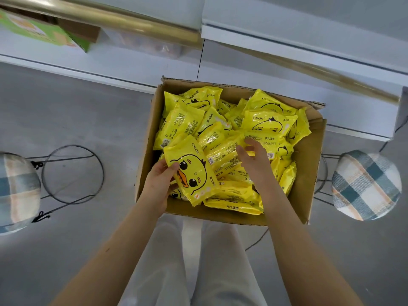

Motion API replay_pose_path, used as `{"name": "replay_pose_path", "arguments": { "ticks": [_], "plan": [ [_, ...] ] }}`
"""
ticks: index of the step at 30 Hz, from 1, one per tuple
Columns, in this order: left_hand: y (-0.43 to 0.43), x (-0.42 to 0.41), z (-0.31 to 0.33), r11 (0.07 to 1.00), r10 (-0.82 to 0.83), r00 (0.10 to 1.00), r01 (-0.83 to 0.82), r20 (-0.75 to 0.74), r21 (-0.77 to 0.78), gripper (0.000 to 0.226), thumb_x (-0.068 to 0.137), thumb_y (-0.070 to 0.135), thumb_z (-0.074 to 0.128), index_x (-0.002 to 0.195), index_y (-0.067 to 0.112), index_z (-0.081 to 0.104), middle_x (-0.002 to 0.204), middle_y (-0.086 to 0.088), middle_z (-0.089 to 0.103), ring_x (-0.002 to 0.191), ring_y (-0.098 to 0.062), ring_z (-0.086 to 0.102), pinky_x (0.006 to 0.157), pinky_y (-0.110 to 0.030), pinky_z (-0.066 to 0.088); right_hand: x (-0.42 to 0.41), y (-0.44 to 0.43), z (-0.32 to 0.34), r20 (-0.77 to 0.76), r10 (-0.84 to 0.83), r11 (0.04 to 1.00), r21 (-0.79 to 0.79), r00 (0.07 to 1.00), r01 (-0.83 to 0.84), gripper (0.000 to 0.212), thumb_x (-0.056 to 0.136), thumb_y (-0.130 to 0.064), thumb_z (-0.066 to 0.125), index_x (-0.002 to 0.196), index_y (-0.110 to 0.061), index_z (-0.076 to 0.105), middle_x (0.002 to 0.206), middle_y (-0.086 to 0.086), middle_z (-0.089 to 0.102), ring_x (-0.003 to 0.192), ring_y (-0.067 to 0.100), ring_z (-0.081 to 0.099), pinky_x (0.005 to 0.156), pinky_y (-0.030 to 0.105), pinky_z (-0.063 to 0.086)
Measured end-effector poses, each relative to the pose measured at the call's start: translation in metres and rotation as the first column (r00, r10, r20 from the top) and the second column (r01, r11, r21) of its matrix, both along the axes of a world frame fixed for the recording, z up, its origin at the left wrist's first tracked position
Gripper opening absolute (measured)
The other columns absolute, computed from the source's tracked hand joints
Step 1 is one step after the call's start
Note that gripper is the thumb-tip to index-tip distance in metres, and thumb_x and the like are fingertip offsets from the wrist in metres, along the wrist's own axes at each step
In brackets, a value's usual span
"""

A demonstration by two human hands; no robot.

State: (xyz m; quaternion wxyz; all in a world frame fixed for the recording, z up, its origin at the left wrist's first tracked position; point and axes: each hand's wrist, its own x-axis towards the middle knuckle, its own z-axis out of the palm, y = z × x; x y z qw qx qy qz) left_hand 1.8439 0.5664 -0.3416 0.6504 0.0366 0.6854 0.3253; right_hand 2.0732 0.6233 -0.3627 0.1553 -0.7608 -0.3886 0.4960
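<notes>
An open cardboard box (309,173) stands on the floor in front of me, filled with several yellow wet-wipe packs printed with a cartoon duck. My left hand (157,186) grips one duck-face pack (192,173) by its left edge, thumb across the front, lifted slightly over the box's near left corner. My right hand (254,160) hovers over the pile in the middle of the box, fingers loosely curled above a long yellow pack (223,155), holding nothing that I can see.
White shelving (287,51) with a gold rail (123,21) runs behind the box. A green carton (42,32) sits on a shelf at upper left. Plaid-cushioned stools stand at left (15,191) and right (366,184), with a wire stool frame (72,173) on the grey floor.
</notes>
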Motion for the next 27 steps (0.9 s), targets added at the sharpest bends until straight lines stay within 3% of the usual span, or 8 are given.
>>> {"name": "replay_pose_path", "arguments": {
  "ticks": [3, 7, 11, 13, 15, 21, 24, 27],
  "plan": [
    [-0.002, -0.002, -0.001, 1.0, 0.013, 1.0, -0.013, -0.02, -0.015, 0.013, 0.091, 0.021, 0.058, 0.101, 0.027, 0.064, 0.092, 0.001, 0.073, 0.084, -0.015, 0.067, 0.065, -0.029, 0.051, -0.009, -0.005, 0.003, 0.075, 0.066, 0.998, 0.008, 0.995, -0.067, 0.054, 0.09, -0.043, 0.059, 0.138, -0.026, 0.042, 0.133, 0.003, 0.046, 0.099, 0.007, 0.056, 0.079, 0.029, 0.049],
    [-0.005, -0.007, -0.002, 0.998, 0.037, 0.997, -0.039, -0.062, -0.039, 0.007, 0.089, 0.023, 0.059, 0.095, 0.025, 0.062, 0.088, 0.001, 0.071, 0.083, -0.017, 0.065, 0.062, -0.03, 0.052, -0.018, -0.006, 0.006, 0.229, 0.146, 0.984, 0.07, 0.962, -0.166, 0.063, 0.088, -0.041, 0.061, 0.142, -0.019, 0.038, 0.143, 0.006, 0.04, 0.133, 0.024, 0.035, 0.11, 0.045, 0.03],
    [-0.008, -0.011, 0.0, 0.997, 0.037, 0.999, -0.039, -0.035, -0.059, 0.011, 0.09, 0.022, 0.057, 0.101, 0.023, 0.058, 0.1, -0.005, 0.069, 0.089, -0.02, 0.064, 0.066, -0.034, 0.056, -0.018, -0.004, 0.007, 0.137, 0.085, 0.996, -0.033, 0.987, -0.081, 0.061, 0.083, -0.046, 0.066, 0.132, -0.016, 0.046, 0.125, 0.001, 0.05, 0.114, 0.017, 0.049, 0.095, 0.038, 0.043],
    [-0.008, -0.013, 0.0, 0.997, 0.023, 0.999, -0.025, -0.025, -0.075, 0.015, 0.09, 0.02, 0.056, 0.104, 0.025, 0.057, 0.103, -0.005, 0.067, 0.093, -0.021, 0.064, 0.069, -0.036, 0.057, -0.014, -0.005, 0.009, 0.116, 0.084, 0.995, -0.061, 0.99, -0.078, 0.034, 0.08, -0.047, 0.07, 0.088, -0.016, 0.058, 0.095, -0.002, 0.05, 0.084, 0.014, 0.05, 0.074, 0.03, 0.04],
    [-0.009, -0.017, 0.0, 0.997, 0.011, 1.0, -0.011, 0.001, -0.078, 0.021, 0.089, 0.016, 0.055, 0.104, 0.03, 0.058, 0.102, -0.004, 0.067, 0.092, -0.021, 0.065, 0.064, -0.034, 0.057, -0.01, -0.01, 0.016, 0.11, 0.046, 0.999, -0.009, 0.993, -0.045, 0.046, 0.078, -0.041, 0.073, 0.061, -0.016, 0.04, 0.072, -0.003, 0.039, 0.062, 0.012, 0.038, 0.059, 0.028, 0.029],
    [-0.009, -0.024, 0.004, 0.996, 0.069, 0.991, -0.061, 0.118, -0.064, 0.038, 0.085, 0.005, 0.056, 0.115, 0.028, 0.058, 0.104, -0.005, 0.069, 0.087, -0.021, 0.069, 0.066, -0.04, 0.058, -0.014, -0.022, 0.052, 0.176, -0.181, 0.963, 0.234, 0.968, 0.138, 0.035, 0.076, -0.047, 0.074, 0.091, -0.017, 0.065, 0.057, -0.013, 0.051, 0.048, 0.002, 0.042, 0.051, 0.025, 0.038],
    [-0.008, -0.023, 0.008, 0.996, 0.073, 0.983, -0.062, 0.167, -0.07, 0.043, 0.087, 0.004, 0.055, 0.121, 0.03, 0.054, 0.108, -0.007, 0.067, 0.097, -0.027, 0.066, 0.074, -0.048, 0.058, -0.04, -0.031, 0.064, 0.304, -0.085, 0.975, 0.222, 0.949, 0.016, 0.048, 0.077, -0.051, 0.071, 0.113, -0.021, 0.064, 0.062, -0.018, 0.051, 0.05, -0.004, 0.048, 0.047, 0.011, 0.034],
    [-0.008, -0.025, 0.01, 0.994, 0.085, 0.973, -0.068, 0.213, -0.082, 0.034, 0.089, 0.019, 0.062, 0.12, 0.03, 0.054, 0.105, -0.006, 0.07, 0.097, -0.027, 0.067, 0.075, -0.046, 0.058, -0.067, -0.048, 0.07, 0.24, 0.019, 0.983, 0.173, 0.971, -0.062, 0.041, 0.078, -0.061, 0.06, 0.105, -0.03, 0.063, 0.077, -0.026, 0.057, 0.072, 0.0, 0.056, 0.062, 0.014, 0.041]
  ]
}}
